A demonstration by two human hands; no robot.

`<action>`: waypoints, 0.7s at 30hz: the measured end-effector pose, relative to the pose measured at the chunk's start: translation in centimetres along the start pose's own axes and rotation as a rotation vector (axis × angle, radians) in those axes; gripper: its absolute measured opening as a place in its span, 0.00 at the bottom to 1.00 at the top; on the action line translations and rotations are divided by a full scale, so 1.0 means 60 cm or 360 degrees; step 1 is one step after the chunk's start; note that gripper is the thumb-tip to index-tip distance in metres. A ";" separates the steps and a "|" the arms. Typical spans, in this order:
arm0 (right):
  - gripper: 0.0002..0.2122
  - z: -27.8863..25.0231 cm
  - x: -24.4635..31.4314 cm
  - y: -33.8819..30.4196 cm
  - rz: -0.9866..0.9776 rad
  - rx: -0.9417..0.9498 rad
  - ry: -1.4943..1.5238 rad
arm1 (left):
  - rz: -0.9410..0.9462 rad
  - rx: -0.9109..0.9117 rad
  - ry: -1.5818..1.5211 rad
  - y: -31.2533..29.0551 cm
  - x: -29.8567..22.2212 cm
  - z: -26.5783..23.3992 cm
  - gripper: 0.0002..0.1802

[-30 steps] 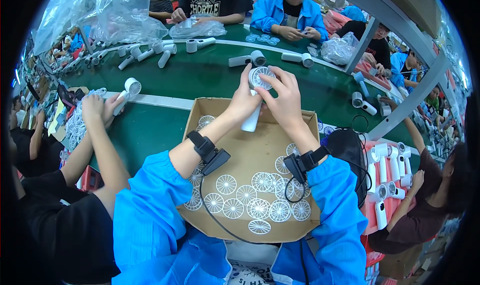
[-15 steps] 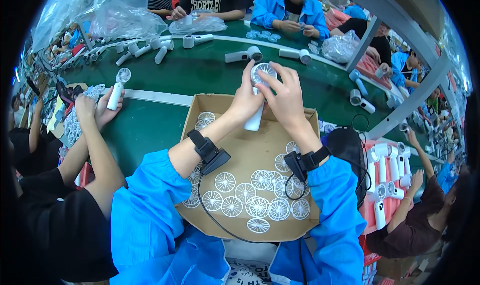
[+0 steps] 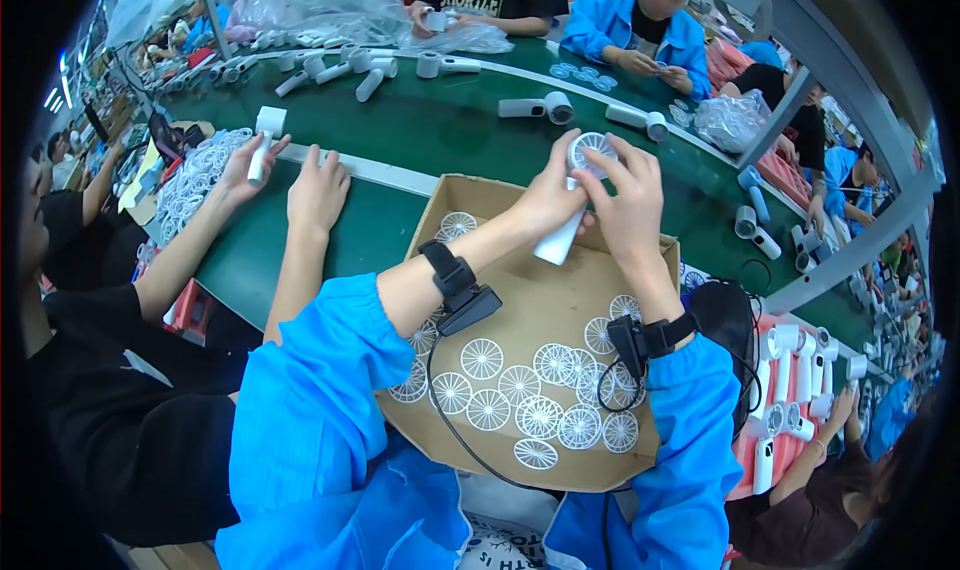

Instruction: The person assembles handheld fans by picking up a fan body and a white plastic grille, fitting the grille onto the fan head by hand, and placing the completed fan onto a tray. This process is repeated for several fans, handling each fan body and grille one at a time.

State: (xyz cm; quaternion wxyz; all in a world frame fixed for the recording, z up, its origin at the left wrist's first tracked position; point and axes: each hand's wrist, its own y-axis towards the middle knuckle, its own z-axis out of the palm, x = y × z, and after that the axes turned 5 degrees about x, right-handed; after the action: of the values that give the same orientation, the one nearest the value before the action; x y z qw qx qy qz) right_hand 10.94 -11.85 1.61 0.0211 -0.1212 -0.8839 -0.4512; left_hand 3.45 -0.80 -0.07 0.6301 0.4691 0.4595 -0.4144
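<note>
Over the far end of an open cardboard box [image 3: 500, 462], both my hands are closed on one white handheld fan [image 3: 558, 240]. Its round head is up and its handle slants down to the left. My left hand [image 3: 552, 192] wraps the neck and the side of the head. The fingers of my right hand [image 3: 626, 185] press on the round spoked grille [image 3: 592, 150] at the fan's face. Inside the box lie several loose white spoked grilles [image 3: 488, 410], some overlapping, mostly toward the near side.
A green conveyor belt [image 3: 400, 130] carries several white fans [image 3: 548, 107]. At left a co-worker's hand [image 3: 245, 165] holds another fan, near a heap of white rings [image 3: 205, 175]. Pink trays [image 3: 783, 400] with fans stand at right, beside a grey metal post [image 3: 850, 245].
The whole view has shifted, so the scene sits further right. My hands stay on the fan, its handle now more slanted. The co-worker at left has put one hand on the belt's edge.
</note>
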 end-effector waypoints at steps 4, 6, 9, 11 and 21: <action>0.13 0.007 -0.025 -0.007 0.0064 -0.0002 0.0058 | -0.0131 0.0139 -0.0226 0.004 -0.013 0.001 0.39; 0.15 0.017 -0.034 -0.003 -0.0040 -0.0056 0.0017 | -0.0123 0.0185 -0.0312 -0.003 -0.011 0.002 0.38; 0.18 0.017 -0.027 -0.002 0.0769 0.0134 0.1481 | -0.0135 0.0213 -0.0446 -0.006 -0.018 -0.005 0.36; 0.20 0.009 -0.025 -0.005 0.1180 0.0267 0.2205 | -0.0202 0.0275 -0.0671 -0.009 -0.026 -0.003 0.33; 0.16 -0.007 -0.024 -0.003 0.1162 0.0242 0.1999 | 0.0099 0.0212 -0.0121 -0.006 -0.010 -0.020 0.30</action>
State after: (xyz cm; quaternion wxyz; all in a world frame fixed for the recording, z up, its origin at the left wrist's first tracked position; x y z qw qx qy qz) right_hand 12.28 -12.55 1.50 0.6815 -0.1248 -0.6374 -0.3372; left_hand 2.76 0.35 0.30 0.6272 0.5079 0.3918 -0.4417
